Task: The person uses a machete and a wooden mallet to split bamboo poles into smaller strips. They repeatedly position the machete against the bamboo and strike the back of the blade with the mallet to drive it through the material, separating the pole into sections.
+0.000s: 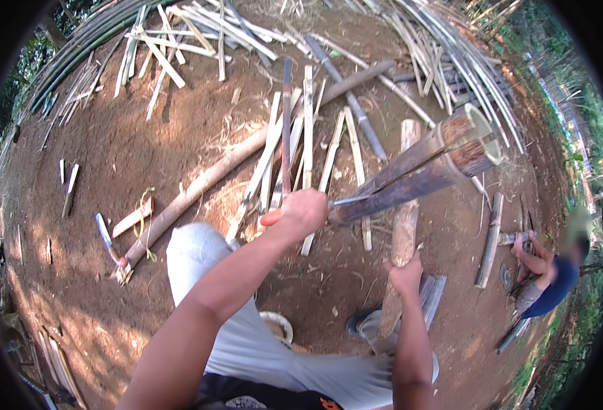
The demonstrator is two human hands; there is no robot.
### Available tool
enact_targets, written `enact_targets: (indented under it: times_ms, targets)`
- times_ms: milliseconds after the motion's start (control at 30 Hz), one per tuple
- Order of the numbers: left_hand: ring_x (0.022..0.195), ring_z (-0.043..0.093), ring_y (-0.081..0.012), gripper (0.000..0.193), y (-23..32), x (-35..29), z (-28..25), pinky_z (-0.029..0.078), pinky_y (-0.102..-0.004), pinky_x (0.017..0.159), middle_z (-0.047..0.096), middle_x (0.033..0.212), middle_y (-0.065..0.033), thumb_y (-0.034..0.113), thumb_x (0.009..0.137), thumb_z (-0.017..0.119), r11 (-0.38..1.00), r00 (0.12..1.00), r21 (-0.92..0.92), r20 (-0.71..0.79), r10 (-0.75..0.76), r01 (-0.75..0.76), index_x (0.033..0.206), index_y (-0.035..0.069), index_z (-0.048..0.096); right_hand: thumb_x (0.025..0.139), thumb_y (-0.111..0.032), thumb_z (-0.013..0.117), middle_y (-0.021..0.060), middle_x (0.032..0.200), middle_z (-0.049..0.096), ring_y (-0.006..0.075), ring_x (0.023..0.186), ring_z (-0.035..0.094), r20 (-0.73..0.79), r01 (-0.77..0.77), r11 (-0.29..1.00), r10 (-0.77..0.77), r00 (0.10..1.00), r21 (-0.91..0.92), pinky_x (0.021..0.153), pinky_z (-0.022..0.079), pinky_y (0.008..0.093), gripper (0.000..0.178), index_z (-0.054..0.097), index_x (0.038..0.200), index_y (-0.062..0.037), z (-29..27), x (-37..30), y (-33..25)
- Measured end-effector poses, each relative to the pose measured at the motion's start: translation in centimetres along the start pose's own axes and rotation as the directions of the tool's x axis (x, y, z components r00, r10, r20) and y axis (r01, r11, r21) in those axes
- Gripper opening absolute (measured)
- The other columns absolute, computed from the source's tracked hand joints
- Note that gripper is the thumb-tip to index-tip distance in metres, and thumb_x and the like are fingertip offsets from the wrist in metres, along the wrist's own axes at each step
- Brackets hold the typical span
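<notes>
Left hand [306, 210], grip closed round an orange handle [270, 218], apparently steadies the blade [348, 200] within split bamboo [414, 188]; right hand [405, 273] clasps a wooden billet [405, 229].

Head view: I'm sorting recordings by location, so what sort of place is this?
Probably an outdoor bamboo-working yard: bare earth underfoot, pale split strips strewn over it, and green foliage towards the edges.
</notes>
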State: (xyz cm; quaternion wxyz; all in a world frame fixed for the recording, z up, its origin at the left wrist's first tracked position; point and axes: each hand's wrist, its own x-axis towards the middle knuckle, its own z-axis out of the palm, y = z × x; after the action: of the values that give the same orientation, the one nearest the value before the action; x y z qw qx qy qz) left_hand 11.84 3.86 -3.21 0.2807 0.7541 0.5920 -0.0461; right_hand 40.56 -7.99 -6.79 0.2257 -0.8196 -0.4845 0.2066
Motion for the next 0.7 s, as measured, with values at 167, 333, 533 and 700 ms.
enact_targets:
  times_ms: [167,333,533,700]
  targets:
    - [0.086,0.075,-0.0339,0.034,-1.5,-0.7,0.3,0.061,-0.0457,0.075,0.075,0.097,-0.0196,0.033,0.099,0.062,0.987,0.995,-0.124,0.033,-0.096,0.099,0.1,0.0,0.074,0.066,-0.015,0.08,0.0171,0.107,0.074,0.0298,0.097,0.071,0.088,-0.037,0.999,0.035,0.996,0.021,0.089,0.053,0.0396,0.06,0.065,0.121,0.0028,-3.4,-0.3,-3.0]
    - [0.088,0.076,-0.0337,0.029,-1.5,-1.8,1.0,0.061,-0.0453,0.078,0.075,0.094,-0.0196,0.028,0.096,0.065,0.988,0.997,-0.134,-0.004,-0.075,0.074,0.1,0.001,0.076,0.074,-0.005,0.078,0.0118,0.112,0.067,0.0214,0.099,0.065,-0.211,0.292,0.887,-0.228,0.951,0.358,0.091,0.051,0.0345,0.056,0.058,0.125,0.005,-8.4,-0.6,-8.3]
    - [0.088,0.075,-0.0329,0.024,-1.5,-1.4,1.6,0.061,-0.0453,0.078,0.075,0.092,-0.0179,0.023,0.095,0.064,0.992,0.998,-0.113,-0.021,-0.058,0.055,0.101,0.003,0.075,0.08,0.001,0.073,0.0159,0.114,0.067,0.0234,0.102,0.066,-0.505,0.376,0.876,-0.187,0.843,0.303,0.094,0.051,0.0362,0.057,0.051,0.131,0.0083,-8.1,-0.5,-6.1]
    - [0.086,0.075,-0.0333,0.025,-1.6,-0.1,5.0,0.06,-0.0451,0.078,0.075,0.092,-0.0176,0.026,0.097,0.064,0.996,0.997,-0.071,0.05,-0.055,0.058,0.103,0.004,0.075,0.068,-0.022,0.083,0.0323,0.111,0.07,0.0455,0.107,0.068,0.075,-0.051,0.982,0.066,0.995,-0.184,0.093,0.054,0.0478,0.071,0.054,0.125,0.0081,2.0,-0.3,3.5]
